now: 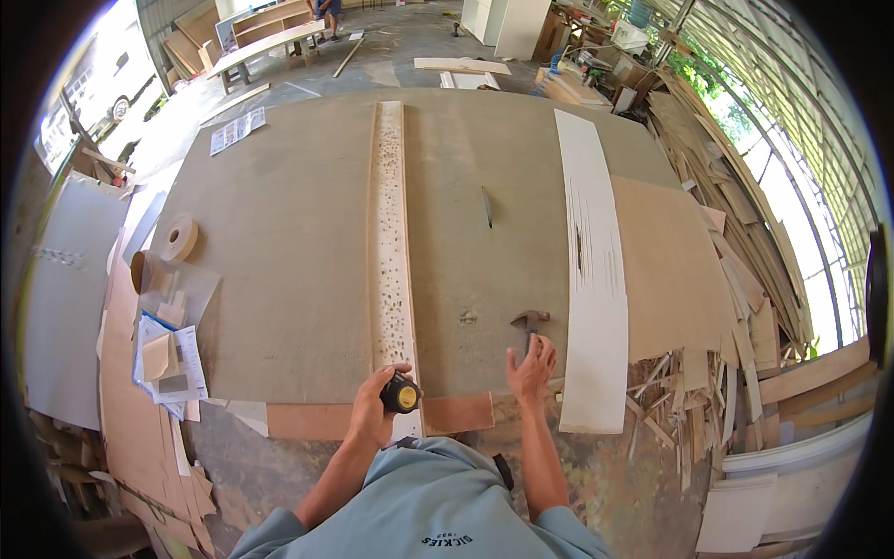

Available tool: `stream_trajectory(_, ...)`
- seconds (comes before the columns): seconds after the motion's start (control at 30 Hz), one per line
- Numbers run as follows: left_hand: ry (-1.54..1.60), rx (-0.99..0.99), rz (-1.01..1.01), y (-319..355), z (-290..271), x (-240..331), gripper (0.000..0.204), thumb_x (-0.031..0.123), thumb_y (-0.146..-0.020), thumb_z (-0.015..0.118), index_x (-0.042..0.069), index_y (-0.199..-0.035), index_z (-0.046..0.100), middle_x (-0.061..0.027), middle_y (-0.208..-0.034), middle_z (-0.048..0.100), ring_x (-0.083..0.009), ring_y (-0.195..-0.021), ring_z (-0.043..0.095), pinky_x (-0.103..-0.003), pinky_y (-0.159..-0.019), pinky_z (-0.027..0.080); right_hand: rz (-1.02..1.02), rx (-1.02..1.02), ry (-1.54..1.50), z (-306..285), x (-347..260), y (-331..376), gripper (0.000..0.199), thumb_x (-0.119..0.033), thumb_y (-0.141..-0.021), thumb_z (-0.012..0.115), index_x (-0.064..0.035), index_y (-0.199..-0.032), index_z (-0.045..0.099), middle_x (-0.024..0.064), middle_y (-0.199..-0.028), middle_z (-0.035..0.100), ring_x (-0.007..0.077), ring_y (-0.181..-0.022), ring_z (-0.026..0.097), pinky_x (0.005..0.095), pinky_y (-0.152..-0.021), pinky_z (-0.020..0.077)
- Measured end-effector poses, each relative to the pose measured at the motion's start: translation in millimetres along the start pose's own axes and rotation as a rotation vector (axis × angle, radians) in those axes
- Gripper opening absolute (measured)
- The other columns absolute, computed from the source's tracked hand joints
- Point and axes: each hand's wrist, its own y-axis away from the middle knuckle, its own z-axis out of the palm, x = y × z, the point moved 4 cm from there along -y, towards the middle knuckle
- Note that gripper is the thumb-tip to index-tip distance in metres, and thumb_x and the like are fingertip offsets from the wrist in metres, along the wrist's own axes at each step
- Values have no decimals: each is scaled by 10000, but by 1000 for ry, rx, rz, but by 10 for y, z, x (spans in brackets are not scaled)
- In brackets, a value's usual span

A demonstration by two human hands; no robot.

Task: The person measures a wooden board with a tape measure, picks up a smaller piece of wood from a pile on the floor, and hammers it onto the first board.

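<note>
My left hand (374, 410) is closed around a black and yellow tape measure (400, 395) at the near edge of the big work table (289, 242). Just beyond it, a long narrow pale board (389, 214), scattered with small dark specks, runs away across the table. To the right, the fingers of my right hand (533, 373) close on the handle of a claw hammer (530, 322); its dark head points away from me, low over or on the tabletop. Farther off lies a thin dark tool (487, 207), its kind too small to tell.
A white panel (596, 279) with dark slits lies right of the hammer. At left are a tape roll (178, 238) and papers (172, 363). Scrap wood strips (684, 401) pile up at right. Far back, a person (328, 14) is beside a long bench (270, 47).
</note>
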Motion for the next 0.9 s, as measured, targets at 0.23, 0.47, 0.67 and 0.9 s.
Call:
stream_trajectory(0.23, -95, -27, -18, -177, 181, 1, 184, 203, -987, 509, 103, -1126, 574, -27, -941, 574, -122, -847, 599, -286, -725, 541, -361, -227, -652, -581, -1207, 227, 710, -379, -812, 668, 30, -1341, 428, 210, -1283, 474, 389, -1176, 462, 465, -985, 370)
stream_trajectory(0.47, -49, -133, -11, -177, 348, -238, 156, 241, -1001, 512, 119, -1098, 519, -14, -991, 559, -92, -835, 548, -234, -673, 501, -345, -297, -706, -560, -1603, 411, 722, -219, -762, 749, 12, -1348, 394, 202, -1211, 527, 373, -1125, 506, 470, -973, 386)
stream_trajectory(0.67, -520, -271, 47, -314, 405, -148, 195, 205, -932, 615, 106, -1084, 541, -13, -935, 559, -111, -874, 562, -276, -734, 500, -359, -340, -744, -564, -1229, 246, 622, -220, -725, 779, -3, -1231, 490, 163, -1076, 603, 347, -972, 589, 442, -877, 455)
stream_trajectory(0.9, -495, -141, 185, -576, 797, -279, 156, 28, -829, 701, 47, -922, 577, -23, -871, 611, -110, -833, 586, -251, -784, 470, -320, -507, -951, -454, -771, -207, 402, -235, -767, 768, -33, -1070, 597, 154, -944, 628, 336, -821, 627, 397, -745, 509)
